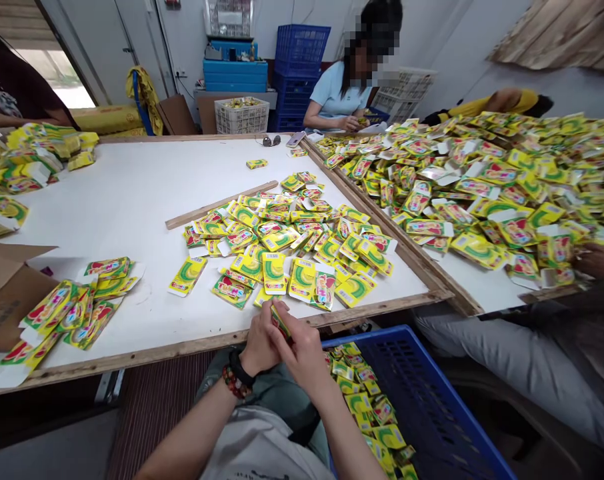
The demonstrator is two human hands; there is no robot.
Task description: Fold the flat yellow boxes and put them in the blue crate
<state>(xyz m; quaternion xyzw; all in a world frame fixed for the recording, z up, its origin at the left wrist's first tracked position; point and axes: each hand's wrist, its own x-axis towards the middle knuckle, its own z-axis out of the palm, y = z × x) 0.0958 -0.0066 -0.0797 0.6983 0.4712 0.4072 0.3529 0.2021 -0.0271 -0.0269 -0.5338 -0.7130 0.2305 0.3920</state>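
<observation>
Nearest on my feed: the left hand [259,343] and the right hand [302,357], both closed and meeting just over the near edge of the table, their fingers gripping one small folded yellow-and-red paper packet [281,322]. The left wrist carries a black band [241,368] and a strand of dark red beads [235,382].

Under the right forearm: a blue slatted plastic crate [422,393] holding a loose pile of yellow paper packets [365,407].

On the long white-topped table with a raw wood border [182,350]: at the near-left corner, a spread of yellow-and-red packets [67,313] beside an open brown cardboard carton [12,293]; by the near edge, a scattered heap of flat yellow cartons [277,247]; behind that, a loose wooden strip [222,205]; toward the far edge, dark sunglasses [272,141] and a phone [295,139].

Right of it: a second white table [482,287] under a deep heap of yellow packets [472,187], with a co-worker's hand [599,260] at its near-right corner.

Farthest: a co-worker in a pale blue shirt [339,100], a white plastic crate [242,117] and stacked blue crates [297,80].
</observation>
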